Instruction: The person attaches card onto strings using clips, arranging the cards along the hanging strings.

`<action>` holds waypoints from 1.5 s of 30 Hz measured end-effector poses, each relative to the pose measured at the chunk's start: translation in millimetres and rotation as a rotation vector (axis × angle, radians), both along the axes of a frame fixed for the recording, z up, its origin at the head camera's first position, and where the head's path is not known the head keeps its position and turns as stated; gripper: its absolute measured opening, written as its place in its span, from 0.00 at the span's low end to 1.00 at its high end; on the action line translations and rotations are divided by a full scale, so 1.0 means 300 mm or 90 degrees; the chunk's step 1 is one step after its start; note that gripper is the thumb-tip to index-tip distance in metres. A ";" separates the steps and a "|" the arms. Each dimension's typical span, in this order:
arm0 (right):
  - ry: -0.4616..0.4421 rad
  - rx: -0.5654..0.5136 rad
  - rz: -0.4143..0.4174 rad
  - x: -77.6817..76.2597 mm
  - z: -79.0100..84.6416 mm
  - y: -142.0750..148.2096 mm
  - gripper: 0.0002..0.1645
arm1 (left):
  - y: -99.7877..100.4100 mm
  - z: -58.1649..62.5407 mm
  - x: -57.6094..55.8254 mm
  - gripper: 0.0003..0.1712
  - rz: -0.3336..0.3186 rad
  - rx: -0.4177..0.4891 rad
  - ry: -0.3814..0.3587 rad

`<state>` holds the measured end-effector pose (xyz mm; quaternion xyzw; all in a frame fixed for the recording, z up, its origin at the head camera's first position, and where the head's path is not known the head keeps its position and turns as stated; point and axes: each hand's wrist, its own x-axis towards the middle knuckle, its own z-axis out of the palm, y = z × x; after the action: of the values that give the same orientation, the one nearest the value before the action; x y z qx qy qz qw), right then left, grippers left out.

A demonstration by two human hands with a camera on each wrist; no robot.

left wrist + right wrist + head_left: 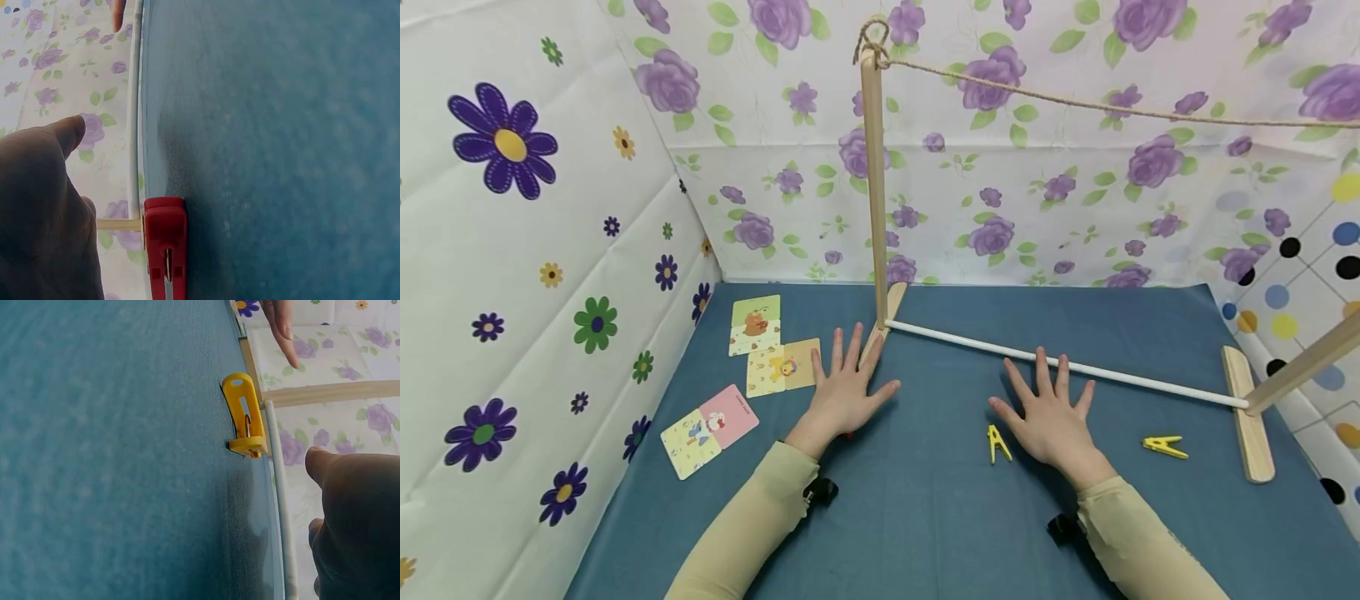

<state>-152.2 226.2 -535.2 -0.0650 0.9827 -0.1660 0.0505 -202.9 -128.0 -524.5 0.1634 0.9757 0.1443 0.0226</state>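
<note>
My left hand [842, 396], fingers spread and holding nothing, is out over the blue cloth, beside the foot of the left wooden post. A red clothespin [165, 244] lies by it in the left wrist view; in the head view the hand hides nearly all of it. Further right, my right hand [1052, 417] also has its fingers spread, with fingertips near a white rod [970, 342]. Just left of that hand lies a yellow clothespin [997, 438], seen closer in the right wrist view. Another yellow clothespin [1156, 445] lies to its right. Neither hand grips anything.
Three picture cards lie at the left: a green one [755, 325], an orange one [783, 367] and a pink one [710, 431]. Twine [1075, 102] runs from the left wooden post [875, 183] toward the right post [1307, 362]. Patterned cloth walls stand behind and beside.
</note>
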 end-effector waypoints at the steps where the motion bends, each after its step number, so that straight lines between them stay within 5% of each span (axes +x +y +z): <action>1: 0.001 -0.001 -0.001 0.000 0.001 0.001 0.54 | 0.001 -0.001 0.000 0.50 -0.001 0.002 0.000; 33: 0.063 -0.064 -0.023 -0.013 0.000 0.030 0.49 | 0.011 0.010 -0.021 0.44 0.032 0.100 0.056; 45: 0.081 -0.115 -0.047 -0.002 0.008 0.071 0.45 | 0.021 0.022 -0.014 0.37 0.045 0.195 0.045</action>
<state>-152.7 247.4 -532.9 -0.0438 0.9666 -0.2514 -0.0239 -207.0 -121.5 -517.9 0.1358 0.9477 0.2858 -0.0421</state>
